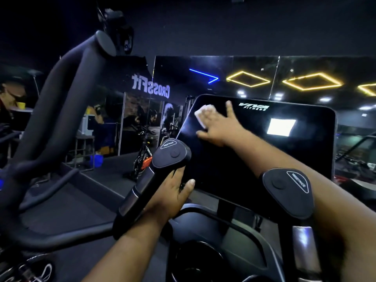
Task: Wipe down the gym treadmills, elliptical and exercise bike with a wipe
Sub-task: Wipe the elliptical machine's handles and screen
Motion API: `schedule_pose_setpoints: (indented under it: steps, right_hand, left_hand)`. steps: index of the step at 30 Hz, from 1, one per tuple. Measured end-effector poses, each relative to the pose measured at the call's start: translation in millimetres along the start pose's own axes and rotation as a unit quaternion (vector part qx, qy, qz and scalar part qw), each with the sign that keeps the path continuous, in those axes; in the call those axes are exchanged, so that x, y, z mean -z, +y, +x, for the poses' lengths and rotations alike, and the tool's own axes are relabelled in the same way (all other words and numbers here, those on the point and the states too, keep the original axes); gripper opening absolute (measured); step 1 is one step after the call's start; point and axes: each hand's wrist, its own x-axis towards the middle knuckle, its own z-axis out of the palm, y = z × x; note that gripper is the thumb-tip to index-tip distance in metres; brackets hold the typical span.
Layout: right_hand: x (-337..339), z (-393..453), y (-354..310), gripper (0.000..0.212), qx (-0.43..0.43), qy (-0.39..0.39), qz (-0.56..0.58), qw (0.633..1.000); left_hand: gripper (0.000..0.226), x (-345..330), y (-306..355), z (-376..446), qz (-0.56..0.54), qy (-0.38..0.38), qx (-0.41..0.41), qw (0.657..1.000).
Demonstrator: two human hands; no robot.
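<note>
A large black console screen [264, 151] marked VIVA FITNESS stands in front of me. My right hand [219, 127] lies flat with spread fingers on the screen's upper left part, pressing a white wipe [200, 116] against the glass. My left hand [173, 192] grips the left fixed handle [156, 176], just below its cap marked RESISTANCE. The matching right handle [289, 192] stands in front of my right forearm.
A tall curved moving arm [59, 102] of the machine rises at the left. Behind the console runs a mirror wall [203, 78] reflecting lights and gym gear. A spin bike [142, 157] stands on the dark floor beyond. A person is partly visible at the far left edge.
</note>
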Motion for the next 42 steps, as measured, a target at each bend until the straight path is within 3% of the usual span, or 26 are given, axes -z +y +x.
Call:
schedule_pose_setpoints:
  steps: [2, 4, 9, 12, 18, 20, 24, 26, 29, 32, 34, 35, 38, 41, 42]
  right_hand:
    - [0.5, -0.7, 32.9, 0.082, -0.097, 0.025, 0.012, 0.995]
    - [-2.1, -11.1, 30.0, 0.086, -0.116, 0.025, 0.023, 0.993]
    - [-18.4, -77.1, -57.2, 0.084, 0.069, -0.007, 0.038, 0.997]
    - [-16.9, -102.5, -55.5, 0.076, 0.089, -0.017, 0.005, 0.996]
    - [-5.1, -112.2, 26.3, 0.079, -0.121, 0.008, 0.029, 0.992]
    - [-12.6, -129.7, 4.8, 0.075, -0.090, 0.023, 0.053, 0.994]
    - [-47.3, -170.7, -59.3, 0.068, 0.065, 0.160, 0.144, 0.974]
    - [-65.3, -173.1, -55.9, 0.063, 0.071, 0.121, 0.192, 0.971]
    - [-66.2, -182.4, -11.7, 0.055, 0.011, 0.092, 0.169, 0.981]
    - [-38.5, -210.5, 27.3, 0.077, -0.123, 0.052, 0.010, 0.991]
    - [-24.6, -228.6, 23.5, 0.081, -0.151, 0.061, -0.006, 0.987]
    - [-23.7, -233.7, 10.9, 0.081, -0.140, 0.079, 0.033, 0.986]
    - [-44.3, -248.1, -31.3, 0.088, -0.043, 0.021, 0.142, 0.989]
    - [-26.6, -272.8, -37.0, 0.069, -0.107, 0.015, 0.250, 0.962]
    - [-23.6, -279.3, -30.2, 0.074, -0.135, 0.041, 0.241, 0.960]
  left_hand:
    - [0.064, -0.8, -3.3, -0.2, 0.007, -0.013, 0.006, 1.000]
    - [0.066, -0.9, -4.5, 0.4, 0.018, -0.027, 0.014, 0.999]
    - [0.070, 1.8, 6.5, 3.8, 0.027, -0.023, 0.034, 0.999]
    - [0.076, 9.9, 18.7, 10.2, 0.031, -0.028, 0.042, 0.998]
    - [0.092, 5.8, 51.2, 31.2, 0.057, -0.127, 0.041, 0.989]
    - [0.092, -4.4, 52.2, 30.3, 0.053, -0.155, 0.039, 0.986]
    - [0.089, -9.9, 47.5, 28.9, 0.060, -0.159, 0.038, 0.985]
    - [0.088, -8.1, 43.6, 30.2, 0.074, -0.158, 0.028, 0.984]
    - [0.088, -6.0, 44.7, 27.4, 0.092, -0.162, 0.018, 0.982]
    - [0.089, -1.4, 50.2, 27.0, 0.117, -0.174, 0.017, 0.978]
    - [0.089, -0.5, 60.0, 27.7, 0.118, -0.169, 0.004, 0.978]
    - [0.089, -1.1, 67.1, 29.0, 0.112, -0.165, -0.007, 0.980]
    - [0.084, -6.0, 94.4, 33.7, 0.091, -0.183, -0.036, 0.978]
    - [0.080, -12.0, 113.2, 37.3, 0.080, -0.197, -0.058, 0.975]
    - [0.082, -13.2, 116.9, 39.1, 0.078, -0.195, -0.063, 0.976]
